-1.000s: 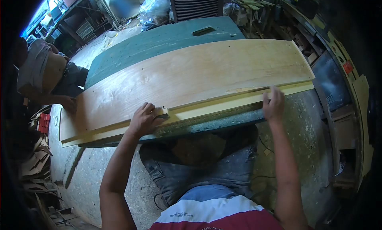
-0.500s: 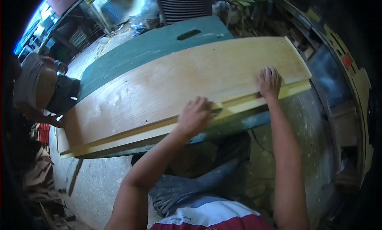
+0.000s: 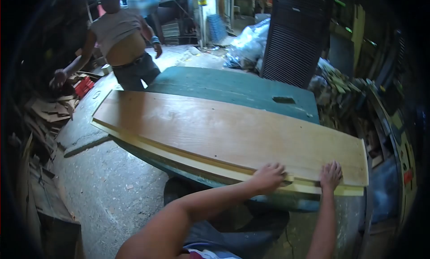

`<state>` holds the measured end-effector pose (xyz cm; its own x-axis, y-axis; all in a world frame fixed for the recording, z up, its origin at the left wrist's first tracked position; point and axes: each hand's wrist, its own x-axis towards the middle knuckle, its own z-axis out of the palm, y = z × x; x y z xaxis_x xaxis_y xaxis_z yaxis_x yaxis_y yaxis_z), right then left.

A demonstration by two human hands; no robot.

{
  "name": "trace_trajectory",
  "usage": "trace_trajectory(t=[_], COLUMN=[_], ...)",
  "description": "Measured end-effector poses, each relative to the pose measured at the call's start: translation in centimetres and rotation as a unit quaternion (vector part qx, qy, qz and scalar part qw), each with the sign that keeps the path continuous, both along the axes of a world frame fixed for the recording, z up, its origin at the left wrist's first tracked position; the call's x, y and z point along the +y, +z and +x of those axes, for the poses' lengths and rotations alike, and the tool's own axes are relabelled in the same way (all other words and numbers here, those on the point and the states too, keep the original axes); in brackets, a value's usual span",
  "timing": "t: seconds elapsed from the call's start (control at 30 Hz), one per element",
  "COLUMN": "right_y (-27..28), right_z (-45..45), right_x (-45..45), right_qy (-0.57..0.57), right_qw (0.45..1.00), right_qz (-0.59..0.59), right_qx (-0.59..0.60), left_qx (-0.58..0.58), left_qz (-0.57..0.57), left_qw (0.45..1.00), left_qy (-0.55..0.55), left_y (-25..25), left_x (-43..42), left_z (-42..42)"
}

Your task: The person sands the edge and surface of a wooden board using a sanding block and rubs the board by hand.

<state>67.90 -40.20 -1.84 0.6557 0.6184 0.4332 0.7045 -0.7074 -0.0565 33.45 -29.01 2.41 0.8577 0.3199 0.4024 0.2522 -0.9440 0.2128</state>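
A long, light wooden panel (image 3: 192,124) with raised edge strips lies across a green table (image 3: 215,83). My left hand (image 3: 268,177) is at the panel's front edge, right of the middle. Its fingers are curled closed, and a small pale piece shows beside the fingertips; what it holds I cannot make out. My right hand (image 3: 331,174) rests on the same edge near the right end, fingers stretched over the top face. A pale yellow strip (image 3: 179,162) runs along the front below the panel's top. Several small dark spots dot the panel.
Behind the table's left end stands a person (image 3: 127,44), arms away from the panel. A dark louvred panel (image 3: 293,39) stands upright at the back, beside clear plastic sheeting (image 3: 251,42). Wood scraps (image 3: 53,109) are piled on the left, more along the right.
My view has swung left and up. The other person, earlier bent with a hand at the panel's left end, now stands upright away from it. Both my hands remain on the front edge.
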Motion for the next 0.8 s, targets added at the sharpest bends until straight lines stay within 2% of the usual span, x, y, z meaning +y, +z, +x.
trace_trajectory(t=[0.13, 0.2, 0.3, 0.5, 0.53, 0.6, 0.7, 0.8], right_y=[0.5, 0.7, 1.1, 1.2, 1.1, 0.8, 0.7, 0.5], right_z=[-0.2, -0.5, -1.0, -0.3, -0.1, 0.0, 0.4, 0.4], right_x=[-0.2, 0.0, 0.0, -0.5, -0.3, -0.4, -0.1, -0.4], right_qy=[-0.003, -0.006, -0.011, -0.005, -0.003, 0.004, 0.01, 0.013], right_qw=[0.999, 0.999, 0.999, 0.998, 0.997, 0.997, 0.997, 0.997], right_qz=[0.031, 0.042, 0.047, 0.057, 0.063, 0.07, 0.08, 0.077], right_qx=[0.009, 0.014, 0.018, 0.033, 0.033, 0.018, 0.007, 0.005], left_qx=[0.017, 0.045, 0.061, -0.001, -0.003, 0.118, 0.056, 0.061], left_qz=[0.017, -0.03, -0.027, -0.061, -0.06, -0.145, -0.086, -0.056], left_qw=[1.0, 0.998, 0.998, 0.997, 0.997, 0.977, 0.992, 0.995], left_qy=[0.01, 0.035, -0.008, -0.053, -0.053, -0.104, -0.075, -0.048], left_y=[0.5, 0.9, 0.7, 0.3, 1.6, 3.6, 3.6, 1.5], left_x=[4.1, 4.5, 4.1, -2.2, -2.4, -3.1, -2.2, 0.9], left_z=[-10.6, -12.6, -8.2, 7.5, 7.5, 8.0, 4.5, -0.2])
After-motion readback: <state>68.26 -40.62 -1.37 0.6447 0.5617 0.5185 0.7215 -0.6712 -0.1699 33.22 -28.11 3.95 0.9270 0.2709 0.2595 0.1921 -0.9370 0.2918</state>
